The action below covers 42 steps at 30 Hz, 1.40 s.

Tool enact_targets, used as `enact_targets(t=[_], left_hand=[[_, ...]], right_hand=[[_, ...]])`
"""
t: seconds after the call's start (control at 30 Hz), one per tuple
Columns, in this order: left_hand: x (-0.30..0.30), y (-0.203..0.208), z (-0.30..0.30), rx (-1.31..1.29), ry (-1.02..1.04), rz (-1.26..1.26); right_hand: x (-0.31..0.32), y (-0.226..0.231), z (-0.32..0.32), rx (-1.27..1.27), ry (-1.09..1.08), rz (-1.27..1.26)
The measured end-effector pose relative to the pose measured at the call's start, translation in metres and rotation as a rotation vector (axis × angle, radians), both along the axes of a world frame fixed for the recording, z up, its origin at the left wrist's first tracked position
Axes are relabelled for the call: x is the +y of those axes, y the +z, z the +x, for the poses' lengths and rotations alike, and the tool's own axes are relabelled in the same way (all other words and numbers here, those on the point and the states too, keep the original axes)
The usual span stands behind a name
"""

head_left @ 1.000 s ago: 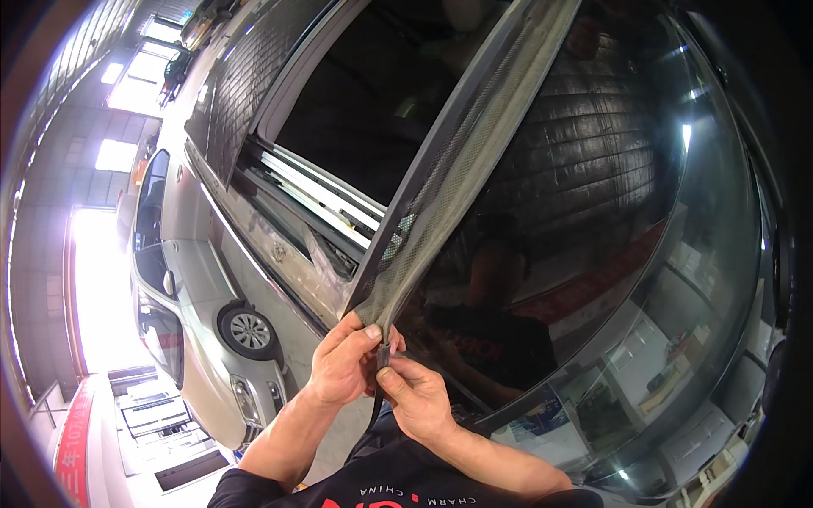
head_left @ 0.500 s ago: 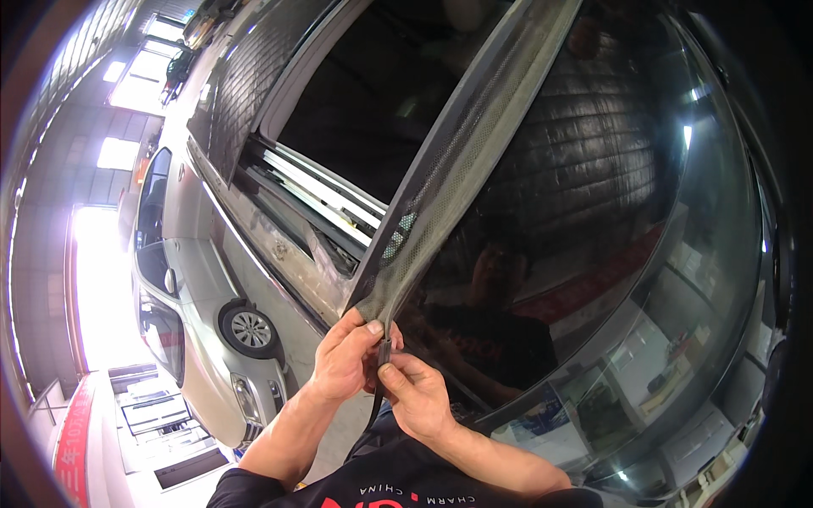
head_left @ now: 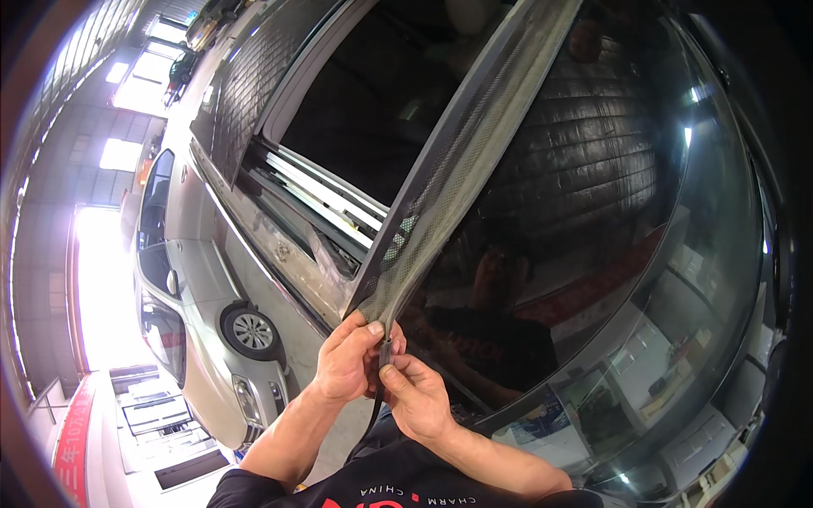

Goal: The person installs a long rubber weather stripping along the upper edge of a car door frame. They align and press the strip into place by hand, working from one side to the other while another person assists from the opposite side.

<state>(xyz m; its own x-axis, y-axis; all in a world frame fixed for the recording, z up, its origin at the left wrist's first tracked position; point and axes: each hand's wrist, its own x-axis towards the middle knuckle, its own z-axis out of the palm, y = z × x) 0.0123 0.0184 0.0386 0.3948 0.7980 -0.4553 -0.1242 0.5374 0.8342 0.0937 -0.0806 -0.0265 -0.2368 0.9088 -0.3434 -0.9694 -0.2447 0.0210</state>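
A long grey mesh strip (head_left: 461,182) with a dark edge runs diagonally along the front of a car's sunroof opening (head_left: 356,102). My left hand (head_left: 345,362) is closed on the near end of this mesh strip, thumb on top. Just right of and below it, my right hand (head_left: 417,396) pinches a narrow black strip (head_left: 385,352) at the mesh's tip between thumb and fingers. The black strip's tail hangs below the hands toward my shirt. Some fingertips are hidden behind the strips.
Dark, glossy windshield glass (head_left: 525,279) lies right of the mesh. White rails (head_left: 326,199) show at the sunroof's near side, beside a dusty roof channel (head_left: 292,254). A silver car (head_left: 199,288) is parked to the left. A red banner (head_left: 74,440) hangs at lower left.
Both hands keep their hold with almost no movement. The view has shifted very slightly.
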Motion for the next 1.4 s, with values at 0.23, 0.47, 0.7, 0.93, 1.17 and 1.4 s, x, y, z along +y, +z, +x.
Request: enact_targets(t=[0.23,0.47,0.7,0.93,1.17,1.4], left_hand=[[0.0,0.01,0.012,0.101,0.061,-0.02],[0.001,0.009,0.006,0.115,0.025,-0.038],[-0.001,0.004,-0.001,0.151,0.006,-0.047],[0.0,0.01,0.0,0.158,-0.03,-0.101],[0.0,0.004,-0.002,0.054,-0.014,-0.147],[0.003,-0.001,-0.001,0.026,-0.053,-0.119]], right_hand=[[0.0,-0.002,0.001,-0.04,0.049,0.041],[0.002,0.0,0.002,0.01,0.04,0.056],[0.001,-0.004,0.001,0.024,0.018,0.074],[0.001,-0.002,0.002,-0.016,0.014,0.006],[0.0,-0.001,0.002,-0.068,-0.004,-0.009],[0.001,0.0,0.003,-0.083,-0.028,-0.013]])
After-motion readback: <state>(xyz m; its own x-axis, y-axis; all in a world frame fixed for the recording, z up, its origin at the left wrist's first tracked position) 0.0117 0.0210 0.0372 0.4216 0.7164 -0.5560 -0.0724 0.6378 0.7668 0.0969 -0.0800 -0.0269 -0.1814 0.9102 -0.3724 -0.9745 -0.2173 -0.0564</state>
